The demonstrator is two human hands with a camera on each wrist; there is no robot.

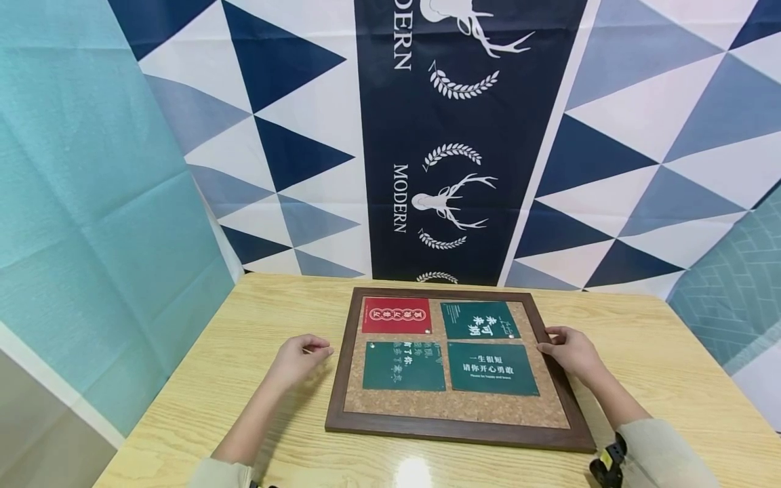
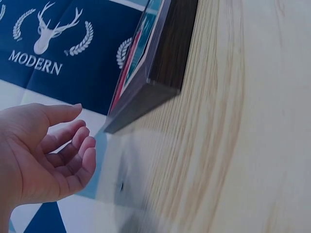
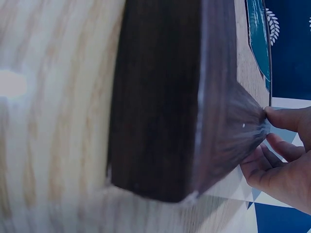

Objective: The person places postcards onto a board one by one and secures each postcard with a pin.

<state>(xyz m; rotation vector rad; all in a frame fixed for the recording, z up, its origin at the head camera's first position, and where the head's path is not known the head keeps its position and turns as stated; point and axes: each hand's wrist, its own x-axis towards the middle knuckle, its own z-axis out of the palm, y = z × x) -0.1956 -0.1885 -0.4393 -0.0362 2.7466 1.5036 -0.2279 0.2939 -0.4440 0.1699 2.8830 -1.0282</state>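
Observation:
A cork board (image 1: 457, 409) in a dark brown frame lies on the wooden table. Pinned to its cork are a red card (image 1: 381, 325) and several dark green cards (image 1: 494, 383) with white writing. My right hand (image 1: 573, 351) pinches the frame's right side. In the right wrist view its thumb lies on the frame's top edge, the fingers against the outer side. Just left of the board, my left hand (image 1: 295, 359) hovers with loosely curled fingers and holds nothing. The left wrist view shows a gap between these fingers and the frame corner (image 2: 150, 85).
Behind the wooden table (image 1: 244, 339) hangs a patterned cloth (image 1: 305, 135) with triangles and deer heads. A pale teal cloth (image 1: 91, 203) covers the left side. Cameras are strapped to both wrists; the right wrist camera (image 1: 609, 464) sits near the board's front right corner.

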